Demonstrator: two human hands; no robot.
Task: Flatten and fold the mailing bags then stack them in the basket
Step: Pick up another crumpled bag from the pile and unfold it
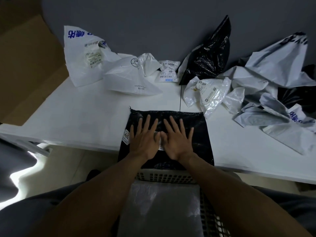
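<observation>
White table, grey wall, cardboard and floor

The white table point(77, 117) spreads under and to both sides of the point of contact, with a thin dark seam point(180, 100) running away just beyond it toward the grey wall point(153, 23), which rises at the table's far edge. Well off to the far left stands a brown cardboard box point(25, 65). Nearer and lower on the left, beige floor point(68, 159) shows below the table edge, with a bright patch of light point(22, 175) further left.
</observation>
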